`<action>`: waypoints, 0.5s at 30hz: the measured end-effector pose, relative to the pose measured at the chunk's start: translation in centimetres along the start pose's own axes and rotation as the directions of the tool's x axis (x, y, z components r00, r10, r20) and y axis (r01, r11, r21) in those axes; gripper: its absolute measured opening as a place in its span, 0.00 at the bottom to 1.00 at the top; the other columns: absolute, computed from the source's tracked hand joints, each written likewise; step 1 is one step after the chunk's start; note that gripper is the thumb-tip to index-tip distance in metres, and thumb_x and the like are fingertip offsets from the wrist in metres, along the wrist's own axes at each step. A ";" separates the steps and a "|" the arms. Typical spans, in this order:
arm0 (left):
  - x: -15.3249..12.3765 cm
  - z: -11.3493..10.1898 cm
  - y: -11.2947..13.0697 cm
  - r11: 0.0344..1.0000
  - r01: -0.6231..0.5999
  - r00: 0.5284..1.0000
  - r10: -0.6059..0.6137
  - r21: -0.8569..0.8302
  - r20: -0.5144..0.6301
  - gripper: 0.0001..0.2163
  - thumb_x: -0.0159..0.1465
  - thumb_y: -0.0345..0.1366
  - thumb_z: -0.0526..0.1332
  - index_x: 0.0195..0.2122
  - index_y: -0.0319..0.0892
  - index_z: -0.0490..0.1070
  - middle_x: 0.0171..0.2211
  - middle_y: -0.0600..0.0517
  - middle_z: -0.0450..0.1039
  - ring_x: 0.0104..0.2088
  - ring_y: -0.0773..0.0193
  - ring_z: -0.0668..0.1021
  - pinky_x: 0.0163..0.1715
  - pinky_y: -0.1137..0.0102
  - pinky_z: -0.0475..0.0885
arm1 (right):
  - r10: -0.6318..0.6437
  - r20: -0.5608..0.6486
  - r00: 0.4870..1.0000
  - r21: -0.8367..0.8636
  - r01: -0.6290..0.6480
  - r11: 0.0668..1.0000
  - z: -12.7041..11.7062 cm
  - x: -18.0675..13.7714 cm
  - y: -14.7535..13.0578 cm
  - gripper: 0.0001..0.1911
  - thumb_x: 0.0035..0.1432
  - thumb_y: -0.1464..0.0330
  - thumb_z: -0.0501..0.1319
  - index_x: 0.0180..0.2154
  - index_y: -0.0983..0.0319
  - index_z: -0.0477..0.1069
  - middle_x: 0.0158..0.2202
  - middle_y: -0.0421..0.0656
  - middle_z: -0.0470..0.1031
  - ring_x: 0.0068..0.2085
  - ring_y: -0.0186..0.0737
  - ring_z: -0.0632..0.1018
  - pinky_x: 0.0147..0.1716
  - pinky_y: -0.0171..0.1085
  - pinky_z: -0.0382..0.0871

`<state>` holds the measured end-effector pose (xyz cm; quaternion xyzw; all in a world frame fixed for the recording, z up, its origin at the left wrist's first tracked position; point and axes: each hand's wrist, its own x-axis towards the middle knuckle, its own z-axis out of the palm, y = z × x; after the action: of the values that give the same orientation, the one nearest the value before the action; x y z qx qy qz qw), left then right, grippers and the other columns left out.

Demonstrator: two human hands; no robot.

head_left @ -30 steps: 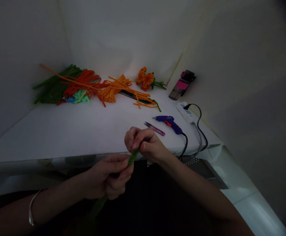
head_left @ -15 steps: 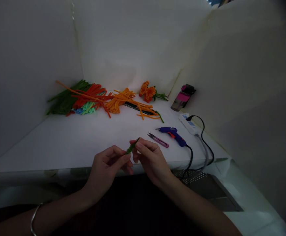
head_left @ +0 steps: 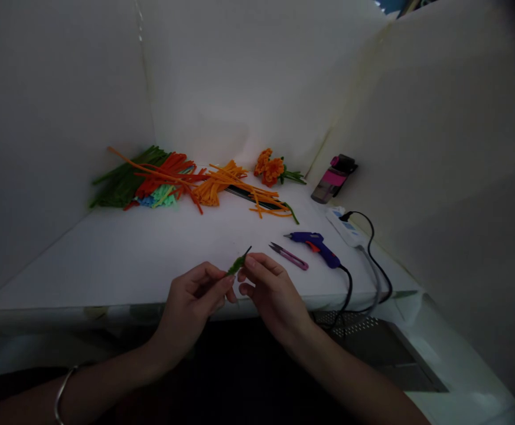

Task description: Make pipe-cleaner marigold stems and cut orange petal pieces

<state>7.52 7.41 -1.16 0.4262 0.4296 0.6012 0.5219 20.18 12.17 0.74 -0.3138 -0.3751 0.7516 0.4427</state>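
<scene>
Between my two hands is a short, fuzzy green pipe cleaner piece [head_left: 236, 265], with a thin dark tip sticking out at its upper right end. The thumb and fingers of my left hand [head_left: 198, 292] pinch its lower end. My right hand [head_left: 275, 289] has thumb and fingertips closed on the upper end. On the table just beyond my right hand lie thread snips [head_left: 289, 255] with pink handles. Farther right is a blue glue gun [head_left: 313, 243] with a red trigger.
Bundles of green pipe cleaners [head_left: 127, 183], red pipe cleaners [head_left: 164, 174] and orange pipe cleaners [head_left: 219, 183] lie at the back. Beside them are orange fuzzy flowers [head_left: 271, 169]. A bottle [head_left: 333, 178] and a power strip [head_left: 345, 228] with cords stand along the right wall.
The thin dark tip of the green piece shows more clearly above my right fingers, which have shifted slightly. The whole view has moved a little; the things on the table stay put.
</scene>
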 end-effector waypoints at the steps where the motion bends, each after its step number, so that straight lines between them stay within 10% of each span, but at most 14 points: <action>1: 0.0 0.0 0.1 1.000 0.005 1.000 -0.005 -0.004 0.013 0.09 0.59 0.36 0.60 0.25 0.38 0.66 0.20 0.56 0.68 0.16 0.77 0.59 0.16 0.79 0.52 | -0.006 0.004 1.000 -0.006 0.006 1.000 0.0 0.0 0.0 0.05 0.45 0.67 0.68 0.26 0.61 0.74 0.24 0.38 0.71 0.27 0.31 0.70 0.24 0.30 0.60; 8: 0.5 -1.0 1.4 0.975 0.209 0.957 -0.187 -0.077 0.223 0.11 0.61 0.38 0.59 0.25 0.37 0.67 0.18 0.54 0.69 0.13 0.79 0.54 0.13 0.79 0.46 | 0.032 0.107 0.994 0.026 -0.035 0.999 -0.8 1.2 -0.1 0.08 0.39 0.68 0.71 0.23 0.61 0.74 0.25 0.37 0.71 0.28 0.31 0.70 0.27 0.32 0.62; 15: 1.4 -2.2 1.2 0.809 0.547 0.746 -0.355 -0.215 0.563 0.09 0.58 0.39 0.61 0.26 0.37 0.68 0.13 0.56 0.67 0.09 0.79 0.46 0.08 0.80 0.41 | 0.120 0.400 0.909 0.026 -0.142 0.990 -1.3 1.2 -0.1 0.13 0.42 0.66 0.70 0.34 0.57 0.75 0.33 0.38 0.72 0.33 0.33 0.72 0.32 0.34 0.64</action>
<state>4.92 8.51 -0.49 0.3420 0.2517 0.3923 0.8159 20.81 13.69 0.01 -0.1672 -0.4147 0.8374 0.3143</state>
